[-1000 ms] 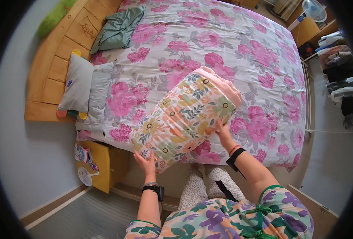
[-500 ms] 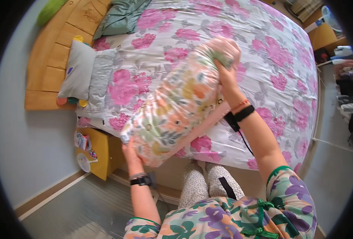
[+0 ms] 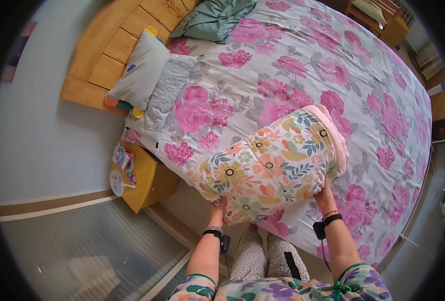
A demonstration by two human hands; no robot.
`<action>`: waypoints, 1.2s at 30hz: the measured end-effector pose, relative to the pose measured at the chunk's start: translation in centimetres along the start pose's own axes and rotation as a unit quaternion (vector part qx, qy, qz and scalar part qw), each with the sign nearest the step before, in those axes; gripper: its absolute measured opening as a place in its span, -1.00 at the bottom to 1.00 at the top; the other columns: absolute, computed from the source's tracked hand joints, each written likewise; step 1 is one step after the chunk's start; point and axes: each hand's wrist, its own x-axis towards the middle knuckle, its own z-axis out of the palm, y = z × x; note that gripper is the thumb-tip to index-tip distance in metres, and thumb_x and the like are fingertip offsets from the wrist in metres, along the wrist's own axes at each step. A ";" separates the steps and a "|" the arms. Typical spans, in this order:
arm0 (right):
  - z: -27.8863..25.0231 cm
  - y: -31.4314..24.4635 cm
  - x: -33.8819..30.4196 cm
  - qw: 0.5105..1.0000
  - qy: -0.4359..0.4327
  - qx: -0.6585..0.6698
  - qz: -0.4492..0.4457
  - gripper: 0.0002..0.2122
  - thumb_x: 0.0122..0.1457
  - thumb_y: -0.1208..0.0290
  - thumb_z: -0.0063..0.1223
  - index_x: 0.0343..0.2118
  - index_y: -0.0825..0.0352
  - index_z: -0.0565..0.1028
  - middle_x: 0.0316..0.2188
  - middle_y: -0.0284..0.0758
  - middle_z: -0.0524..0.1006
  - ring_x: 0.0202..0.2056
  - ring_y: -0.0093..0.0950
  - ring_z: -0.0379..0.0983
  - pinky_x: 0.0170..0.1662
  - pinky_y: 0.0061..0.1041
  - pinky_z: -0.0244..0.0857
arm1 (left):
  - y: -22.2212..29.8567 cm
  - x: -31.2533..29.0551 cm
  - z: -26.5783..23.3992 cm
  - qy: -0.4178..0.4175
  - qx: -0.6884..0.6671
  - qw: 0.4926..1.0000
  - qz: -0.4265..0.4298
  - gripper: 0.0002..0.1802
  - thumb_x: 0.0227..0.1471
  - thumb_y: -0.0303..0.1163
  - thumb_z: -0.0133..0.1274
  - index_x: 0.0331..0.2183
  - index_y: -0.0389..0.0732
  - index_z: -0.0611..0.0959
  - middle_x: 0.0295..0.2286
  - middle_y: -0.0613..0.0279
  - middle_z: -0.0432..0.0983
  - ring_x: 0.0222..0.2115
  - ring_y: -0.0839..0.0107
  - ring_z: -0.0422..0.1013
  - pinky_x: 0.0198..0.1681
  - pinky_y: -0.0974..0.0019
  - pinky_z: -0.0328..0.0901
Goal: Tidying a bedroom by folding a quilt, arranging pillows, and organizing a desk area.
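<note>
A folded quilt (image 3: 270, 165), white with orange, yellow and green flowers and a pink edge, lies over the near side of the bed. My left hand (image 3: 217, 209) is closed on its near left corner, with the fingertips partly tucked under the cloth. At the near right end my right hand (image 3: 325, 196) grips the quilt beside the pink border, its fingers mostly hidden by the fabric. Beneath the quilt spreads a white bedsheet (image 3: 303, 65) with large pink flowers and grey leaves.
Against the wooden headboard (image 3: 113, 62) stand a grey pillow (image 3: 141, 67) with coloured corner trims and a green pillow (image 3: 215, 21). A yellow bedside cabinet (image 3: 144, 190) holds small items and a white dish (image 3: 117, 182). Below it is a ribbed grey panel (image 3: 92, 251).
The quilt has swung from a raised, steeply slanted position to a flatter one nearer me. My right hand has come down and closer; both hands keep their hold. The view has turned.
</note>
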 end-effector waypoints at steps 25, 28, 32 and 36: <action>21.1 -11.6 -3.8 0.976 -0.151 0.014 -0.158 -0.64 0.13 0.31 -0.11 -0.02 0.31 0.25 -0.07 -0.33 0.36 -0.07 -0.45 0.30 -0.02 -0.42 0.22 | 20.2 -3.1 -1.2 -0.323 -0.358 0.854 -0.194 -0.58 0.01 -0.35 -0.13 -0.08 -0.31 0.34 -0.13 0.10 0.36 -0.13 0.29 0.32 -0.04 0.21 0.22; 21.9 -15.6 -2.8 0.958 -0.182 0.014 -0.220 -0.63 0.14 0.31 -0.11 0.00 0.29 0.23 -0.06 -0.34 0.35 -0.06 -0.45 0.29 -0.03 -0.40 0.22 | 23.8 -0.7 0.9 -0.366 -0.369 0.839 -0.161 -0.59 -0.01 -0.39 -0.10 -0.09 -0.31 0.35 -0.14 0.13 0.36 -0.12 0.33 0.32 -0.04 0.26 0.21; 24.0 -15.8 1.1 0.955 0.033 -0.089 -0.283 -0.39 0.00 0.28 0.05 0.08 0.38 0.07 -0.07 -0.28 0.32 -0.09 -0.39 0.29 -0.08 -0.44 0.21 | 21.4 6.7 5.4 -0.416 -0.351 0.824 -0.158 -0.63 -0.05 -0.40 -0.04 -0.14 -0.27 0.39 -0.24 0.19 0.43 -0.22 0.35 0.37 -0.16 0.28 0.28; 24.5 -8.3 9.8 0.727 0.215 -0.463 -0.459 -0.19 -0.15 0.29 0.15 0.15 0.34 -0.07 0.06 -0.07 0.11 0.04 -0.19 0.09 0.04 -0.31 0.03 | 16.0 13.8 7.1 -0.319 -0.245 0.881 -0.250 -0.67 -0.06 -0.40 -0.02 -0.18 -0.22 0.42 -0.40 0.28 0.45 -0.41 0.43 0.40 -0.35 0.34 0.33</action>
